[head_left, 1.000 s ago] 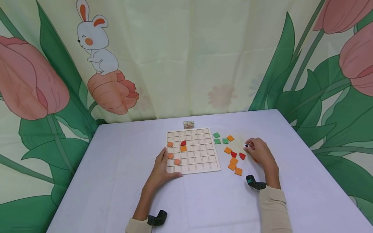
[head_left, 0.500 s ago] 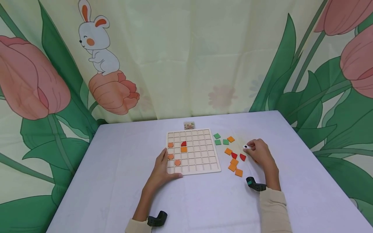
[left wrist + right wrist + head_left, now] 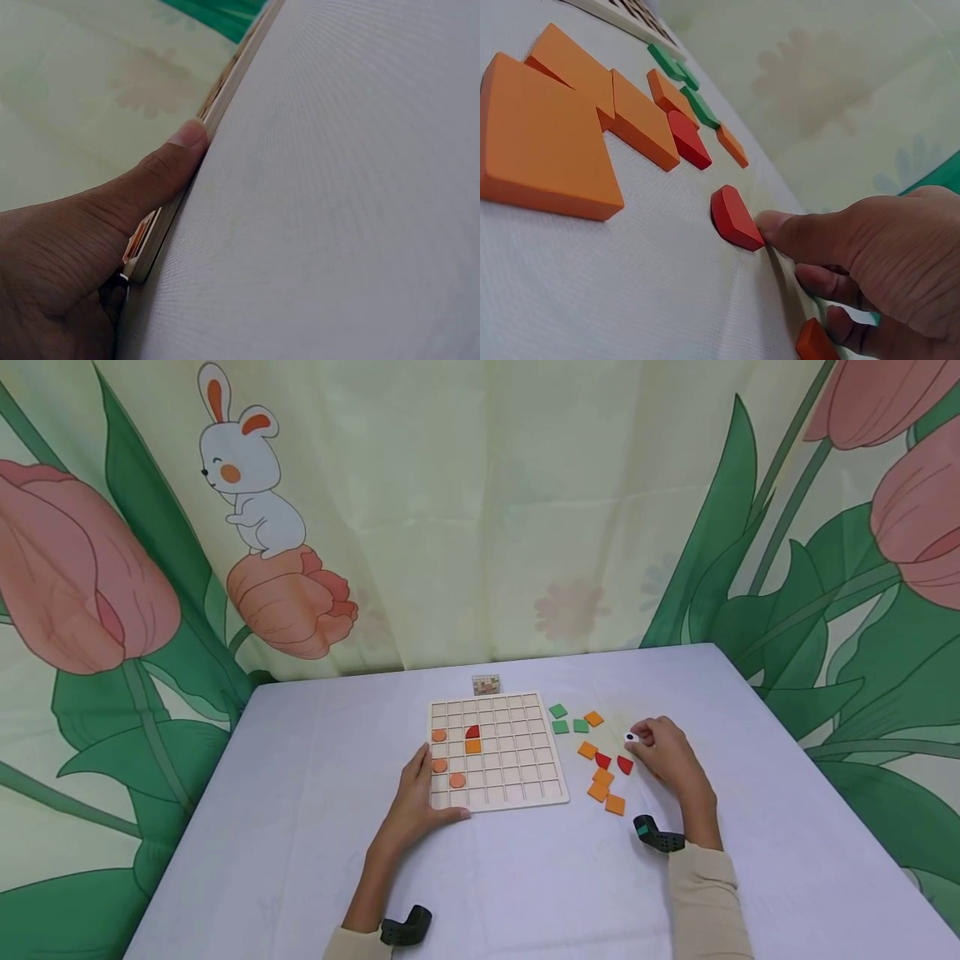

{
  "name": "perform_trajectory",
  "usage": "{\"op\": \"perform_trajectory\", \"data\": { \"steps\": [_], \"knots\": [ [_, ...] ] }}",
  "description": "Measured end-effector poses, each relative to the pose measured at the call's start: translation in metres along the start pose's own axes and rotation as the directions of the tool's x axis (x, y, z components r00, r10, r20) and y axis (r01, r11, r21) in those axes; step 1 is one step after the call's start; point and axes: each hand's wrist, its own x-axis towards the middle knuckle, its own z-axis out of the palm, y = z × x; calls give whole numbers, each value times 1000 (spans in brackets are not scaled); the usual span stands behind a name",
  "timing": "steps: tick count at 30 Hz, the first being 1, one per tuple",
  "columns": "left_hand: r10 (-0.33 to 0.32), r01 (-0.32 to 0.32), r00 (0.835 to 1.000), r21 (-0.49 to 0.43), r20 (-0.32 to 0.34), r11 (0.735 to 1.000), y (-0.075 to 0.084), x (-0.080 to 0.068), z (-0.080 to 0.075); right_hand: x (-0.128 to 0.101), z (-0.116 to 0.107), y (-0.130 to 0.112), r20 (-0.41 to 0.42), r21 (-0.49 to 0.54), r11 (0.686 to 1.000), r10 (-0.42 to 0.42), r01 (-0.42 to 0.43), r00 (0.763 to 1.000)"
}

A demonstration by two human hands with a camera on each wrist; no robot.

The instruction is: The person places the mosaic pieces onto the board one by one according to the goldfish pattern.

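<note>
Resting at the near left corner of the wooden grid board (image 3: 496, 749), the left hand (image 3: 417, 803) lies on the white tablecloth (image 3: 315, 827) with its fingers straight along the board's left edge and its thumb (image 3: 171, 161) pressed against the near edge; it grips nothing. On the board sit three orange discs (image 3: 438, 736) in the left columns, a red quarter-round piece (image 3: 472, 731) and, directly below it, an orange square (image 3: 472, 746). Beyond the board's far edge stands a small patterned card (image 3: 486, 682). To the right of the board lie loose green squares (image 3: 559, 726), orange squares (image 3: 606, 790) and two red quarter-round pieces (image 3: 624, 764). Further right, the right hand (image 3: 667, 755) rests on the cloth with curled fingers, pinching a small white piece (image 3: 632, 737) at its fingertips; its thumb tip (image 3: 776, 225) touches the nearer red piece (image 3: 734, 217).
</note>
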Motion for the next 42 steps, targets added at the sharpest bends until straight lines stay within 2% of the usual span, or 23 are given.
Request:
{"op": "perform_trajectory", "data": {
  "steps": [24, 42],
  "knots": [
    [-9, 9, 1000, -1, 20, 1000, -2, 1, 0, 2, 1, 1, -11, -20, 1000, -16, 16, 1000],
    [-21, 21, 1000, 32, 23, 999, 0, 1, -2, 5, 7, -1, -1, -12, 1000, -20, 20, 1000]
  ]
}}
